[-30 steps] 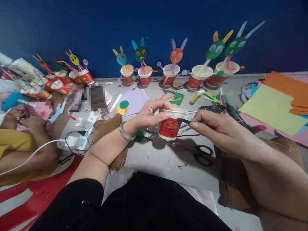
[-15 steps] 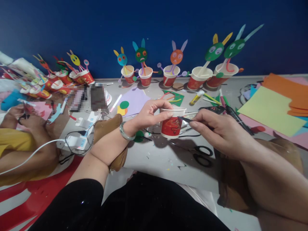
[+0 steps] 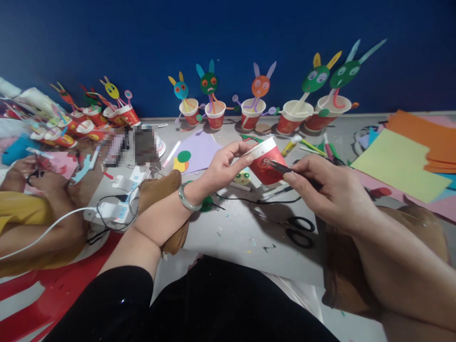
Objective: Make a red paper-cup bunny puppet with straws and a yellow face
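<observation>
My left hand (image 3: 230, 164) is closed on a red paper cup (image 3: 267, 170) with a white rim, which it holds tilted above the table. Between the thumb and fingers of my right hand (image 3: 317, 183) is a small dark, pointed, knife-like tool (image 3: 281, 166). Its tip meets the cup's printed side; whether it has gone through the wall I cannot tell. Under the hands lie black-handled scissors (image 3: 300, 231) and a black cable (image 3: 249, 202). A pale yellow paper face (image 3: 242, 177) with green eyes shows just below the cup.
Several cups with paper-faced figures, such as an orange one (image 3: 261, 86), line the blue wall. Coloured paper (image 3: 402, 164) is piled at right, lilac sheets (image 3: 203, 149) at left. Further left are a power strip (image 3: 116, 209) and another person's hands (image 3: 46, 178) with scissors.
The cup has tipped over to the right and risen slightly in my left hand. The tool's tip has stayed at its side, and the yellow paper face has come into view.
</observation>
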{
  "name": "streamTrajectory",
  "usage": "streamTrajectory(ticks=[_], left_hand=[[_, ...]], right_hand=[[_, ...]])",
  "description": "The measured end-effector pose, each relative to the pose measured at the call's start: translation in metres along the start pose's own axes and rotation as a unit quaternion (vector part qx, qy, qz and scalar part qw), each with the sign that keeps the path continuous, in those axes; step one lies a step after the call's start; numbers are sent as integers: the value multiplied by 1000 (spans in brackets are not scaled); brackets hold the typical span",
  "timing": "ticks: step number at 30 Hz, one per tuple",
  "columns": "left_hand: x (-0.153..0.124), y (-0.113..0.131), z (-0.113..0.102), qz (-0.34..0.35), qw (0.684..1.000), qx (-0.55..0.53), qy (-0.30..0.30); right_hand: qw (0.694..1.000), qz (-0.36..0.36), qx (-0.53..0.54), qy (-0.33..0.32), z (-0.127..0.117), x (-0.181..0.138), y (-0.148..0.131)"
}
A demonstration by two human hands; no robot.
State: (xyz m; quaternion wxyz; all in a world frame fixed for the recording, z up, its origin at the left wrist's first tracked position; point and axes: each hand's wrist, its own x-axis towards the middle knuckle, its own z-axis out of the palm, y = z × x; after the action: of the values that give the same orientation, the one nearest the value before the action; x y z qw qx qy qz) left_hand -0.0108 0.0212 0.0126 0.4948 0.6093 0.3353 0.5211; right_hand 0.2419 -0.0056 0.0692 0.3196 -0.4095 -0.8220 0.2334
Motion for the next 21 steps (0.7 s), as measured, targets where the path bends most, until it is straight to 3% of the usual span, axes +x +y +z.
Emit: streamTrajectory(ticks=[8, 16, 21], left_hand=[[-7, -8, 6, 21, 1000, 17, -5], [-11, -12, 11, 24, 1000, -3, -3], [-15, -19, 18, 32, 999, 7, 42]], right_hand=[[991, -24, -112, 62, 13, -1, 8], [984, 16, -175, 18, 12, -4, 0], [984, 42, -170, -17, 13, -5, 3]])
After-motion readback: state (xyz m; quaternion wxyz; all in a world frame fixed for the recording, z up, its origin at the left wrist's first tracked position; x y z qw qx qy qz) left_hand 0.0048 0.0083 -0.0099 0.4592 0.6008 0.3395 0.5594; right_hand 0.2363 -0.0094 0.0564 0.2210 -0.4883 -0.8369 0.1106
